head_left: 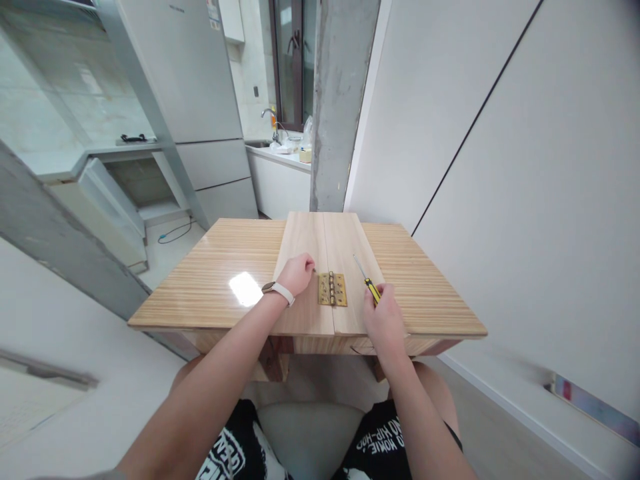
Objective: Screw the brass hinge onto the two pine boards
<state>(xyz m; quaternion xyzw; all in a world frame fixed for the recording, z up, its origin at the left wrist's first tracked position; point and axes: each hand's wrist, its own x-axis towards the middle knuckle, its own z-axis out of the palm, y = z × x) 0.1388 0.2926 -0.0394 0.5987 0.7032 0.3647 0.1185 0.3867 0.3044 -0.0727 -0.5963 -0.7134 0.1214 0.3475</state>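
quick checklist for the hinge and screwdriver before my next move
1. Two boards side by side on the table: ok
2. Hinge lying across the boards' seam: ok
3. Screwdriver in the right hand: ok
4. Screwdriver tip on the hinge: not ok, it is apart from it
5. Screw in the left hand: cannot tell, too small to make out
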